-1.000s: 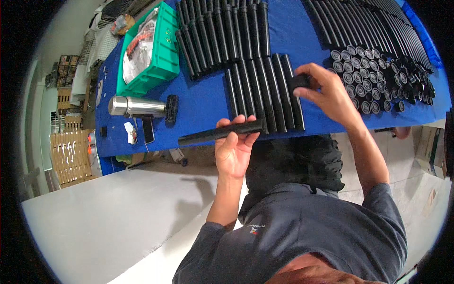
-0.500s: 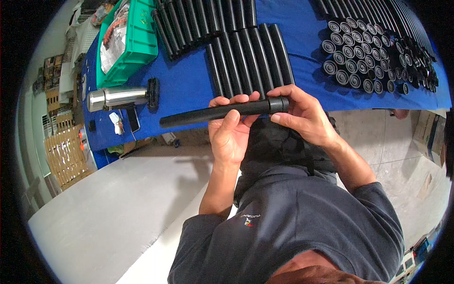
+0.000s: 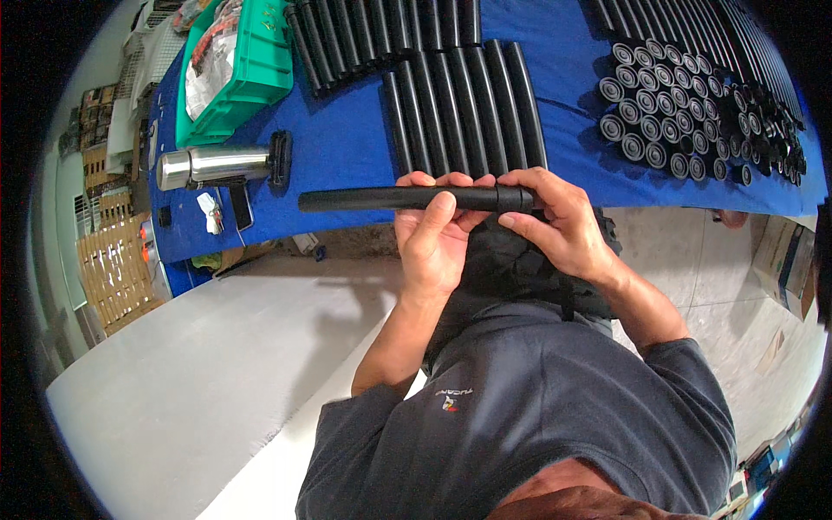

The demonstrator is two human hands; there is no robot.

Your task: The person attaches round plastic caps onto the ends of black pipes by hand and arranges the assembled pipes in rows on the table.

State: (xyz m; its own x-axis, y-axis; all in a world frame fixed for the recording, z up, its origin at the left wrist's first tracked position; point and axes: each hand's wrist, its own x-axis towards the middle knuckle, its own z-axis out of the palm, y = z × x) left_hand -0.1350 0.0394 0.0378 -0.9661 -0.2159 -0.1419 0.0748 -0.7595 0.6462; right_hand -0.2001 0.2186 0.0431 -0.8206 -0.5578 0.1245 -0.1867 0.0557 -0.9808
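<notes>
Both hands hold one black tube (image 3: 364, 199) level in front of me, off the table's near edge. My left hand (image 3: 433, 234) grips it around the middle, thumb along the near side and fingertips showing over the far side. Its left end sticks out free past that hand. At the tube's right end sits a wider black collar (image 3: 513, 200), which my right hand (image 3: 563, 217) pinches between thumb and fingers. Just beyond the hands, several similar black tubes (image 3: 464, 113) lie side by side on the blue cloth.
The blue cloth (image 3: 338, 156) covers the table. To the left are a green crate (image 3: 264, 65) with bags in it, a steel flask (image 3: 230, 165) and a phone (image 3: 241, 206). Several round black caps (image 3: 663, 108) stand grouped at the right, with long thin black rods (image 3: 667, 30) behind.
The tube's left end has risen slightly, so it lies nearly level. Both hands have shifted a little to the right with it, and the grip looks the same.
</notes>
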